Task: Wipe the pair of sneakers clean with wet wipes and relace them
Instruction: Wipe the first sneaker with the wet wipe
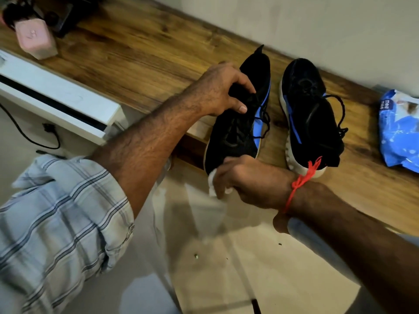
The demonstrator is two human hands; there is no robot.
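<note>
Meanwhile, the left hand (223, 89) grips the tongue and collar of the near sneaker (240, 123) on the wooden counter (136, 53). At its toe, the right hand (235, 180) clutches a white wet wipe (213, 181). Just beside stands the second sneaker (310, 114), laces loose, with a blue wipes pack (400, 132) further right.
</note>
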